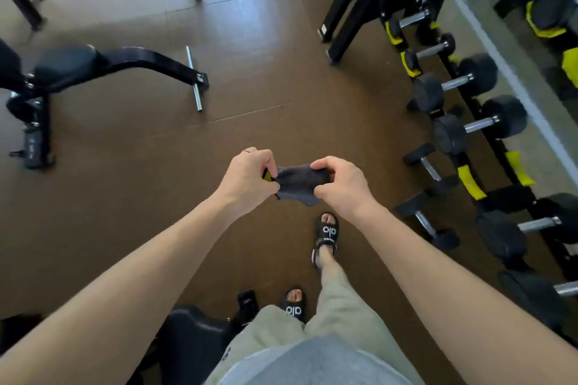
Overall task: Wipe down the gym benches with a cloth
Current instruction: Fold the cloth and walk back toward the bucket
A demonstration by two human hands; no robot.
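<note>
The fingers [269,170] of the left hand [247,178] are pinched shut on one edge of the dark grey cloth [298,184], and those of the right hand [339,183] are curled closed on the opposite edge, so the cloth is stretched between the two in mid-air, in front of the body and well above the brown floor [250,87]; a bit of yellow shows at the left palm, too small to identify. Both forearms reach forward, wrists bent slightly inward, knuckles up. The cloth touches no pad, so this looks like a pause for unfolding or refolding it rather than wiping. A black bench [93,67] stands well apart to the left and another padded seat [187,341] lies by the left leg; whether either has been wiped cannot be told. Dumbbells [469,125] line the right side.
</note>
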